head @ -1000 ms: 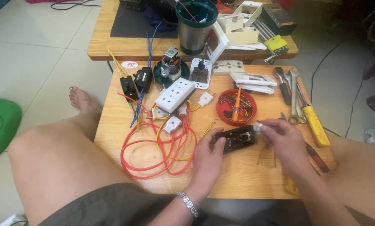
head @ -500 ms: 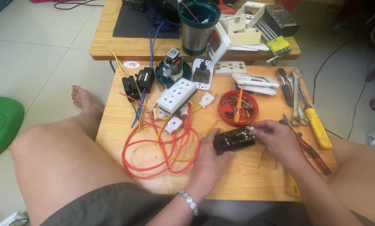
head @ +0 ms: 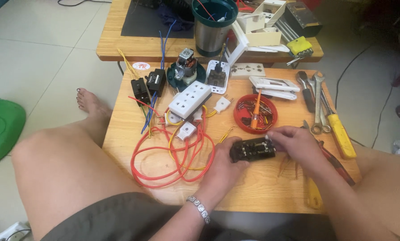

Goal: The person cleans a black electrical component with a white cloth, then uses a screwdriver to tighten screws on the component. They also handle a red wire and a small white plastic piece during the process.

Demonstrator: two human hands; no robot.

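Note:
A black socket block lies on the low wooden table in front of me. My left hand grips its left end from below. My right hand rests on its right end with the fingertips pinched at the top edge; what they pinch is too small to tell. Just behind the block stands a round red tray with screws and an orange screwdriver in it.
Coiled red and yellow wire lies left of my hands, leading to a white power strip. Wrenches, pliers and a yellow-handled screwdriver lie along the right edge. A second table with a steel cup stands behind. My knees flank the table.
My right hand has moved left from beside the block onto its right end. The left hand keeps its hold, and the block has stayed in place.

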